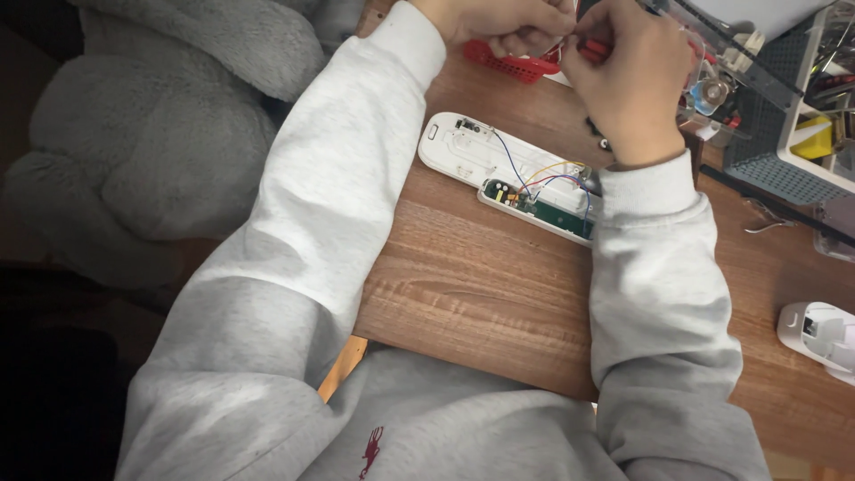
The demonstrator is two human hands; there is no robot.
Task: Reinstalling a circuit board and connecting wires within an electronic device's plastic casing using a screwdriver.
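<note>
My left hand (pixel 503 22) and my right hand (pixel 628 76) meet at the top of the view, fingers pinched together over a small red-handled tool (pixel 595 49); the exact grip is partly hidden. Just beyond the left hand lies a small red plastic basket (pixel 508 64). Nearer to me on the wooden table (pixel 481 285) lies an opened white plastic device (pixel 472 151) with a green circuit board (pixel 557 216) and blue, yellow and red wires (pixel 552 174) showing inside.
A grey mesh organiser (pixel 784 116) with tools and a yellow item stands at the back right. Another white plastic part (pixel 819 334) rests at the right edge. A grey plush toy (pixel 151 125) sits left of the table. Small parts lie near the right hand.
</note>
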